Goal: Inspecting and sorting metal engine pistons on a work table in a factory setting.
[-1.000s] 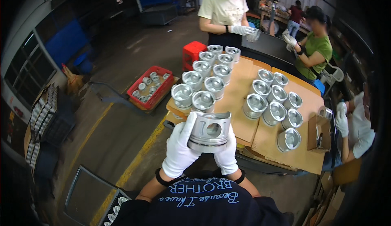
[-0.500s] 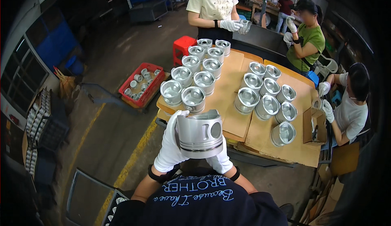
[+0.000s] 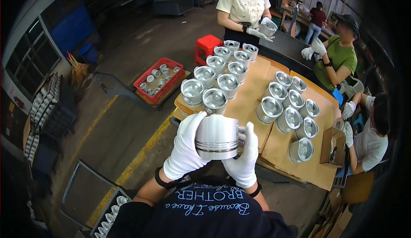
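A silvery metal piston (image 3: 217, 136) is held in front of my chest, its ring grooves toward the bottom. My white-gloved left hand (image 3: 185, 146) wraps its left side. On the other side my right hand (image 3: 244, 157), gloved too, supports it with raised fingers by the piston's right edge; part of that grip is hidden behind the piston. Just beyond, on the cardboard-covered table (image 3: 244, 113), a left-hand group of pistons (image 3: 215, 101) stands in rows with hollowed tops up. A second group (image 3: 289, 119) stands farther right.
A red crate (image 3: 159, 80) of pistons rests on a low cart at left. Behind the table is a red stool (image 3: 208, 48). An open cardboard box (image 3: 333, 148) sits at the table's right end. Co-workers (image 3: 246, 11) are at the far and right sides. A rack of pistons (image 3: 112, 212) is lower left.
The piston has turned, so its side opening no longer faces me. My right hand has come up along its right side. The whole view has shifted, and the far co-worker's piston has tilted.
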Motion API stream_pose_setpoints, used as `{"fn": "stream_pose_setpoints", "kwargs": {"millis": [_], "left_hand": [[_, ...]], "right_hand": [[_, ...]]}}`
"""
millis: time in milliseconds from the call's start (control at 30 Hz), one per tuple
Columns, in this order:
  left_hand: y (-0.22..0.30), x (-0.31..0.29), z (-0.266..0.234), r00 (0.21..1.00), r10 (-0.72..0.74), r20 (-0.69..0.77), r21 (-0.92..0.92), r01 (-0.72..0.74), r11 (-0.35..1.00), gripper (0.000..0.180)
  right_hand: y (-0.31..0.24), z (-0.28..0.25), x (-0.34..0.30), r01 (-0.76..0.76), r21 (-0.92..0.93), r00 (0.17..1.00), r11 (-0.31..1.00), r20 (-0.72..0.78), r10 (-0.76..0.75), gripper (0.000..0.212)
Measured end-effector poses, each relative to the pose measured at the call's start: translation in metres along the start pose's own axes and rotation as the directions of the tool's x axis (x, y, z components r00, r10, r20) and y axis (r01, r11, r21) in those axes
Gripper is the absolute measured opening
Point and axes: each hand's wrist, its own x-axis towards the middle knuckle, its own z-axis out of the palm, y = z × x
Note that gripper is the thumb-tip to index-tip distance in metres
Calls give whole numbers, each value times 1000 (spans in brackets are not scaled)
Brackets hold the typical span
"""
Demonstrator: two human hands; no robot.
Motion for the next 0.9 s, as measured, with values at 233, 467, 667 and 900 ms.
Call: {"fn": "stream_pose_setpoints", "kwargs": {"millis": [233, 467, 667, 900], "left_hand": [[12, 11, 3, 979, 186, 77, 161, -197, 967, 85], [23, 14, 5, 967, 256, 11, 105, -256, 961, 91], [15, 5, -4, 969, 234, 78, -38, -232, 972, 118], [4, -18, -18, 983, -27, 183, -172, 59, 983, 124]], "right_hand": [[11, 10, -7, -47, 80, 996, 996, -67, 53, 79], [17, 6, -12, -482, 528, 858, 699, 120, 500, 76], [38, -7, -25, -613, 789, 666, -35, 540, 514, 53], [24, -4, -13, -700, 708, 662, -93, 692, 287, 67]]}}
